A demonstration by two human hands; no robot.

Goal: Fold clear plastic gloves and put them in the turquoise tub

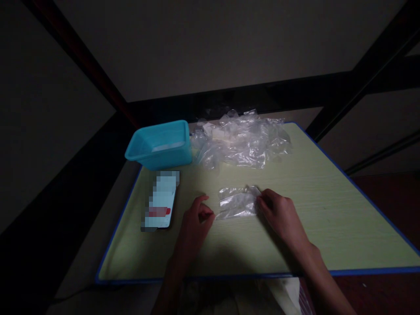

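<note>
A small clear plastic bag (239, 202) lies spread on the table in front of me. My right hand (280, 212) pinches its right edge between thumb and fingers. At the bag's lower left corner, my left hand (197, 221) has the thumb closed against a finger with the corner at their tips, while the index finger curls above. Farther back is a loose heap of crumpled clear plastic bags (246, 140), with some pale pieces showing among them.
A turquoise plastic basket (157, 158) stands at the table's back left corner. Nearer me lies a phone (164, 197) with a lit, partly blurred screen. The pale table (344, 227) has a blue edge, with a wall behind it and dark bars on both sides.
</note>
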